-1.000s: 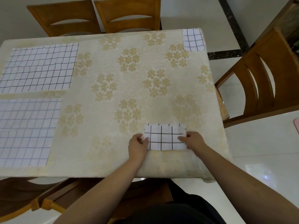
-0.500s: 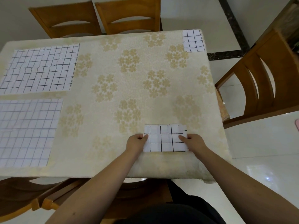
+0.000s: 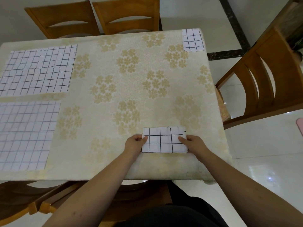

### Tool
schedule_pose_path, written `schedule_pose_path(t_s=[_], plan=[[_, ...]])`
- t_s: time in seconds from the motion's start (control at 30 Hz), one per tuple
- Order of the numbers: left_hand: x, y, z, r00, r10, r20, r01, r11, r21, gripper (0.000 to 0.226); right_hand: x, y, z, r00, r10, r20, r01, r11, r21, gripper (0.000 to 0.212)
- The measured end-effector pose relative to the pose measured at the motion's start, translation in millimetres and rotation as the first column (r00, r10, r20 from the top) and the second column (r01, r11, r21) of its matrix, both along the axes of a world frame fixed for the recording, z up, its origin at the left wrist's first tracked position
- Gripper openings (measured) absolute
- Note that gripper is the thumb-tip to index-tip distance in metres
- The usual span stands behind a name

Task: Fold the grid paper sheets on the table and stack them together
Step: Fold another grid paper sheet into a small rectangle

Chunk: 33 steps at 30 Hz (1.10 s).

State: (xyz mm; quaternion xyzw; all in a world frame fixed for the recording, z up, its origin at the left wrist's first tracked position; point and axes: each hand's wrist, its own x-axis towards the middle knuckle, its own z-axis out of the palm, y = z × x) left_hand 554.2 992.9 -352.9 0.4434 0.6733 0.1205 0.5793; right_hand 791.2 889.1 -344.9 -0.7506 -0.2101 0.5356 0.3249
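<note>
— Where do the sheets lie on the table (image 3: 147, 167)?
— Folded sheet (image 3: 164, 139) at the near edge, another folded piece (image 3: 193, 40) at the far right corner, two open sheets (image 3: 38, 69) (image 3: 26, 135) along the left.

Folded grid sheet (image 3: 164, 139) flat near table edge.

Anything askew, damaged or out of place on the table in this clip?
Mostly tidy. The far unfolded sheet on the left looks creased, its grid lines wavy. The folded paper between the left hand and right hand has an uneven far edge. A small folded piece sits at the far right corner, overhanging the tablecloth edge.
</note>
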Motion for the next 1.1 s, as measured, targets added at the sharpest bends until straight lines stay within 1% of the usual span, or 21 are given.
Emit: schedule_pose_path(t_s=[0.1, 0.23, 0.27, 0.37, 0.4, 0.6, 0.77, 0.87, 0.97, 1.03, 1.1], plan=[[-1, 2, 4, 0.999, 0.026, 0.027, -0.026, 0.999, -0.020, 0.011, 1, -2, 1, 0.999, -0.008, -0.052, 0.009, 0.999, 0.033, 0.012], [-3, 5, 13, 0.991, 0.062, 0.115, -0.054, 0.995, -0.078, 0.008, 2, -4, -3, 0.999, -0.031, -0.033, 0.032, 0.999, 0.035, 0.009], [-4, 6, 16, 0.987, 0.064, 0.145, -0.051, 0.994, -0.094, 0.010, 3, -6, -4, 0.999, -0.032, -0.026, 0.033, 0.999, 0.035, 0.011], [-7, 8, 24, 0.981, 0.021, 0.194, 0.004, 0.992, -0.128, 0.026, 5, -10, -2, 0.999, -0.041, -0.023, 0.042, 0.998, 0.042, 0.015], [-8, 8, 27, 0.980, 0.006, 0.201, 0.021, 0.991, -0.132, 0.026, 5, -12, -1, 0.998, -0.051, -0.036, 0.052, 0.998, 0.046, 0.015], [-14, 1, 44, 0.976, -0.040, 0.216, 0.066, 0.991, -0.115, 0.014, 0, -24, 13, 0.994, -0.077, -0.073, 0.083, 0.994, 0.077, 0.016], [-26, -11, 57, 0.969, -0.038, 0.242, 0.061, 0.994, -0.091, 0.009, -16, -39, 29, 0.992, -0.093, -0.085, 0.103, 0.989, 0.110, 0.019], [-38, -18, 60, 0.969, -0.040, 0.244, 0.060, 0.996, -0.073, 0.008, -32, -55, 41, 0.993, -0.111, -0.032, 0.114, 0.985, 0.130, 0.019], [-50, -28, 65, 0.967, -0.072, 0.244, 0.090, 0.994, -0.064, 0.010, -49, -74, 50, 0.991, -0.126, 0.055, 0.118, 0.985, 0.125, 0.031], [-57, -35, 67, 0.965, -0.108, 0.240, 0.123, 0.991, -0.048, 0.016, -58, -88, 54, 0.988, -0.137, 0.073, 0.126, 0.983, 0.136, 0.035], [-62, -40, 70, 0.956, -0.162, 0.243, 0.175, 0.984, -0.033, 0.025, -65, -103, 58, 0.986, -0.152, 0.068, 0.140, 0.978, 0.152, 0.034]])
